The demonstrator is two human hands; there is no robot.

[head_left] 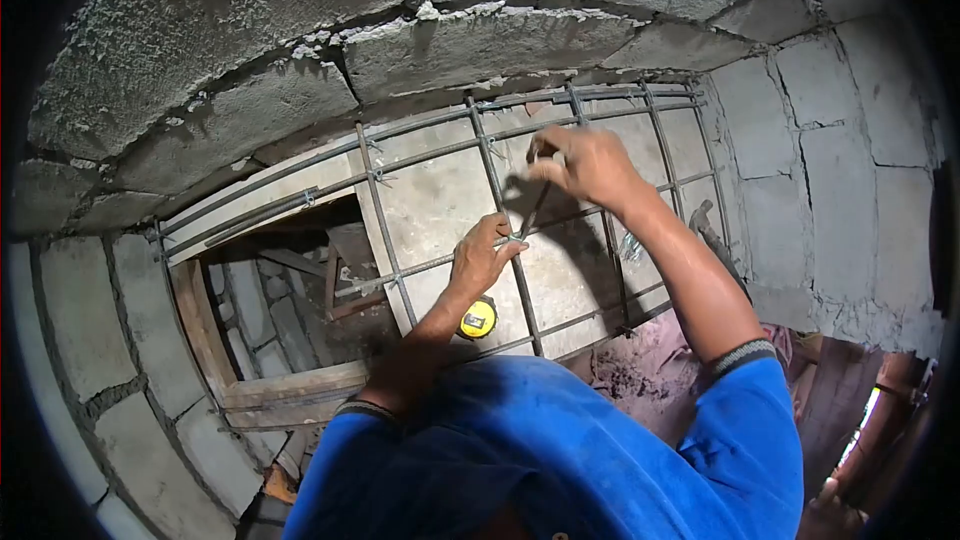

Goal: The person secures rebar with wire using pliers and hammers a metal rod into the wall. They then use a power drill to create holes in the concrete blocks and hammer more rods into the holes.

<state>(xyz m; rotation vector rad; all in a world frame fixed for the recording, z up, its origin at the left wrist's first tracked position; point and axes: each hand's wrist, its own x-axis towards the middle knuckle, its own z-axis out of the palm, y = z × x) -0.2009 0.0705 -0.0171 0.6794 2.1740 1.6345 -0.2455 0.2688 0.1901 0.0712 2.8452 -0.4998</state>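
A grid of steel rebar (482, 140) lies over a pale board (430, 200). My left hand (482, 258) is closed at a bar crossing, its thumb and fingers around the rebar where a bit of tie wire (517, 237) shows. Above and to the right, my right hand (592, 170) is curled around a rebar tying hook (537, 208). The hook's thin dark shaft slants down to that same crossing; its handle is mostly hidden by the fingers. Just below my left wrist sits a yellow tape measure (478, 318).
Loose tie wires (630, 246) lie right of the middle. A dark metal tool (706, 225) rests by the right forearm. At left, a framed opening (290, 280) drops to blocks below. Block walls (520, 50) enclose the back and both sides.
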